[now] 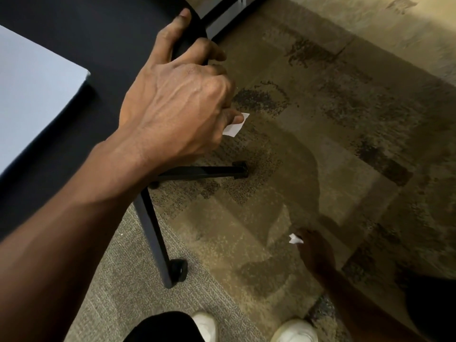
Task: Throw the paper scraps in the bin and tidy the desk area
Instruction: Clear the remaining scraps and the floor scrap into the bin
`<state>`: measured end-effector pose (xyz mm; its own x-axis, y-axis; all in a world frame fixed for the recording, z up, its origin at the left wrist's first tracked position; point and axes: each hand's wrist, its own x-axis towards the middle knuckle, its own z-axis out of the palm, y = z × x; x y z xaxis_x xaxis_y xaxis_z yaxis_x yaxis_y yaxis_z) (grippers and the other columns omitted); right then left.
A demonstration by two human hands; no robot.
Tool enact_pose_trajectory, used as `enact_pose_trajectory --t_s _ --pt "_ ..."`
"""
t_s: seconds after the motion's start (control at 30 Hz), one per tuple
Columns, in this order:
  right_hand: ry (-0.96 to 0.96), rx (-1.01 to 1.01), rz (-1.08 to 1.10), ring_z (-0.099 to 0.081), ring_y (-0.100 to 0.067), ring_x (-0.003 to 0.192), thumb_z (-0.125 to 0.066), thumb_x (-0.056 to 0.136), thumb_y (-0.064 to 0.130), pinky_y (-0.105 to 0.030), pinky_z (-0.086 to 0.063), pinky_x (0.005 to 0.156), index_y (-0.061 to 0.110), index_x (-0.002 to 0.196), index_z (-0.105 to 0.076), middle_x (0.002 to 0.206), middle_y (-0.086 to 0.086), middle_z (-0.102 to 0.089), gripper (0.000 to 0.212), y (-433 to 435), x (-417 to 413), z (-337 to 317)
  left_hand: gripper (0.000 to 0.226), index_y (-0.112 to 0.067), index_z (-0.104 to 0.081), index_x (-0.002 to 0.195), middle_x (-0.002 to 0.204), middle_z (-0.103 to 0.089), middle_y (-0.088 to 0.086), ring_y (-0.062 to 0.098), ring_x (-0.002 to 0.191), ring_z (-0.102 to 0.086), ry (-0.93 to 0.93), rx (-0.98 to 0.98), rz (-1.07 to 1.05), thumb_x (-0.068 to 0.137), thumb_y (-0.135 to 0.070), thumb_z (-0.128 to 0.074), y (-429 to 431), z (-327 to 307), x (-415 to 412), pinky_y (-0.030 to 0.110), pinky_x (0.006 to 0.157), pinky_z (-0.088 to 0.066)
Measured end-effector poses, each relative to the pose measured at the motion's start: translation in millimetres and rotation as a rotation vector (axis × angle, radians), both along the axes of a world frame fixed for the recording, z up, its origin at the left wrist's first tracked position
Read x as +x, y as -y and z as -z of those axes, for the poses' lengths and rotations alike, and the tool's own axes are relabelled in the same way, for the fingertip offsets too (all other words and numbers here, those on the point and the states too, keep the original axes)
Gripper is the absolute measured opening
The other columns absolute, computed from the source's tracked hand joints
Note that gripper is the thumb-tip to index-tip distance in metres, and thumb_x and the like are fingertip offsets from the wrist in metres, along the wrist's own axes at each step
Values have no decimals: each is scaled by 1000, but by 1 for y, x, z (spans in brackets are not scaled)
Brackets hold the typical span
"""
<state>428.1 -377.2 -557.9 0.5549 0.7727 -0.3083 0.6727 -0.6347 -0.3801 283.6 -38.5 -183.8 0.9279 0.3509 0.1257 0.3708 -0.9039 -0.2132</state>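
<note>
My left hand (172, 104) rests on the rounded black corner of the desk (98, 40), with the thumb and forefingers curled over the edge. Its lower fingers pinch a flat white paper scrap (235, 124) that sticks out to the right. My right hand (315, 253) reaches down low over the carpet at the lower right. Its fingertips are closed on a small crumpled white paper scrap (294, 239). No bin is in view.
A white sheet or board (32, 85) lies on the desk at the left. Black desk legs with casters (179, 269) spread over the patterned brown carpet (345, 132). My white shoes (293, 330) stand at the bottom edge.
</note>
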Motion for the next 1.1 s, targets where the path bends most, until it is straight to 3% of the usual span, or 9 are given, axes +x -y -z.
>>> enact_pose_trajectory --t_s 0.23,0.3,0.4,0.47,0.63,0.73,0.87,0.97,1.1 --pt "-71 266 39 -74 -27 97 -68 98 16 -43 -57 87 13 113 -76 105 -3 -79 17 -24 -17 -77 70 -17 -72 106 118 -76 5 20 143 -48 17 -97 -67 106 -66 -23 13 -6 7 61 131 -4" --pt "-126 447 100 -76 -20 97 -69 97 10 -35 -57 90 10 111 -76 106 0 -80 16 -36 -24 -108 66 -17 -74 108 116 -76 2 19 143 -47 -2 -161 -109 105 -64 -28 17 -6 9 58 132 0" --pt "-160 556 178 -69 10 93 -71 98 23 -13 -51 82 28 108 -74 102 29 -74 11 -49 -28 -169 55 -17 -74 104 106 -76 1 23 134 -54 -7 -281 -160 106 -59 -39 31 -18 13 53 133 3" --pt "-211 511 317 -67 15 82 -75 93 37 -13 -51 74 36 102 -68 89 42 -68 12 -55 -29 -206 44 -15 -75 98 100 -77 3 27 126 -57 11 -390 -199 104 -52 -52 42 -29 16 50 133 1" --pt "-658 599 632 -77 -19 75 -84 73 43 -54 -63 71 31 88 -67 83 4 -78 25 -59 -32 -305 28 -17 -71 95 100 -75 3 28 114 -61 38 -595 -241 101 -43 -63 82 -69 24 49 128 -20" --pt "-723 676 676 -75 -24 71 -87 77 27 -50 -64 63 20 88 -70 82 -9 -76 21 -49 -39 -357 20 -23 -68 90 96 -76 0 26 106 -63 76 -722 -250 100 -40 -65 107 -86 27 45 118 -32" --pt "-771 725 703 -74 -29 88 -90 75 13 -49 -63 81 10 80 -72 89 -9 -76 19 -27 -47 -417 23 -31 -61 78 84 -73 -7 23 91 -66 118 -881 -305 98 -39 -70 144 -113 28 37 83 -43" --pt "-800 770 759 -75 -20 102 -90 74 7 -35 -61 87 7 76 -71 102 -4 -79 19 -3 -53 -440 26 -19 -70 79 83 -76 -8 18 83 -70 128 -1041 -373 96 -38 -73 172 -123 30 35 74 -53" --pt "-891 811 966 -75 -26 103 -88 74 3 -39 -63 84 4 77 -71 109 -13 -77 18 38 -55 -459 9 -23 -82 80 76 -79 -14 1 73 -73 106 -1287 -449 89 -27 -82 213 -129 35 23 65 -54"
